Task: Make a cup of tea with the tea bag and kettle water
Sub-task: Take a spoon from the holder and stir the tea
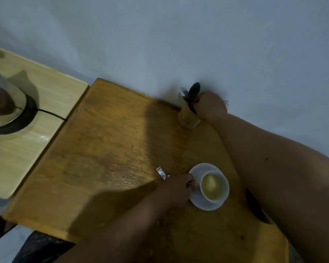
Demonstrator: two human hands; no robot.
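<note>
With the cup point(214, 186) already holding pale tea on its saucer point(196, 198), the left hand point(180, 186) pinches its handle while the right hand point(212, 105) closes among utensils in the wooden holder point(187, 118), probably fetching a stirring spoon next; the kettle point(6, 105) stands far left.

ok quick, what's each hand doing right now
Left hand: closed at the cup, gripping a small white wrapper or tag.
Right hand: closed among the utensils in the wooden holder; which one, cannot be told.
</note>
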